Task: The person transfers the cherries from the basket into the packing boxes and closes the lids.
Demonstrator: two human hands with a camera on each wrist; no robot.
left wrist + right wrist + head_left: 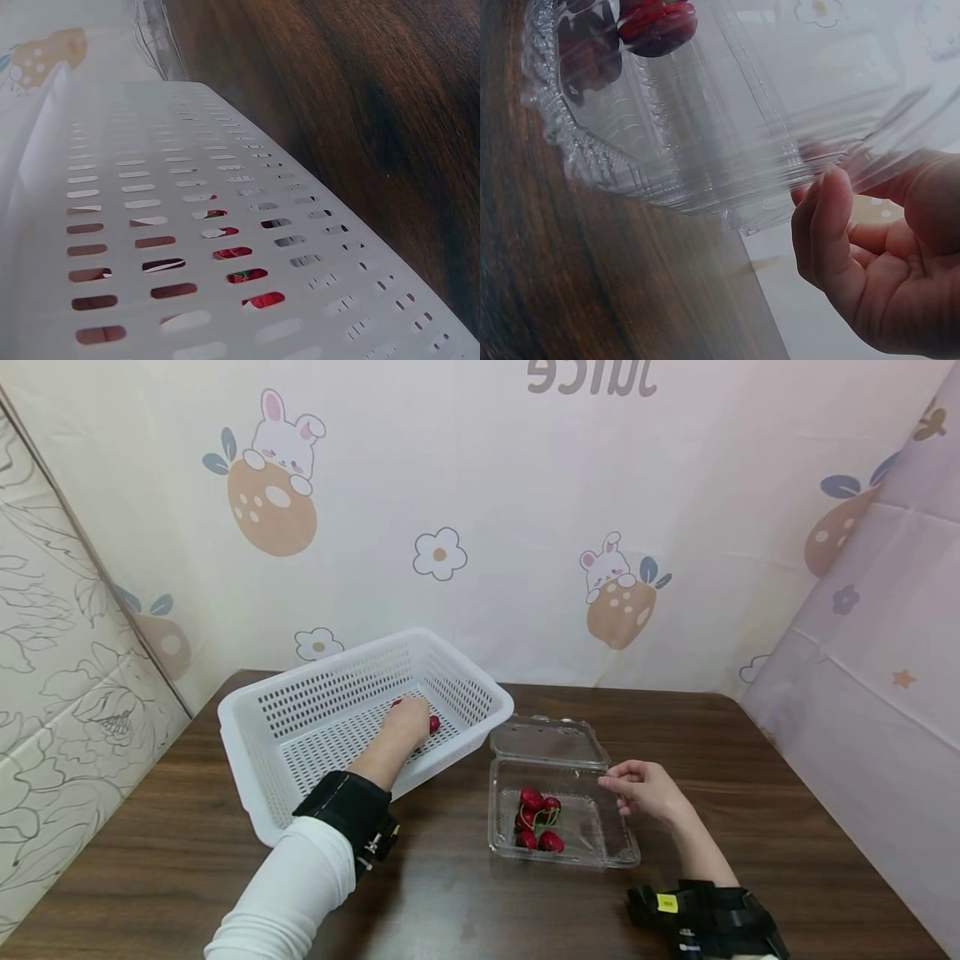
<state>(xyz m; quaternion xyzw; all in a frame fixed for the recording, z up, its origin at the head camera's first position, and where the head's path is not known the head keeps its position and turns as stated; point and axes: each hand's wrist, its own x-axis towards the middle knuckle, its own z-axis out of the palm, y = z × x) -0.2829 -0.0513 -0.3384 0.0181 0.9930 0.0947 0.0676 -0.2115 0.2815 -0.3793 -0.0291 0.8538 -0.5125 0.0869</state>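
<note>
My left hand (407, 722) reaches down inside a white plastic basket (255, 781), right at some red cherries (434, 724) on its floor. Its fingers are turned away and hidden in the head view. Through the basket's slots, the left wrist view shows bits of the hand and red cherries with green stems (247, 275). With thumb and fingers my right hand (647, 789) pinches the right edge of a clear plastic clamshell box (600, 852). Several cherries (550, 841) with green stems lie in the left part of that box.
The box's lid (551, 742) stands folded back, close to the basket's right corner. Both containers sit on a dark brown wooden table (442, 893). Behind the table hangs a pale printed curtain (495, 468), with another wall panel (75, 693) at the left.
</note>
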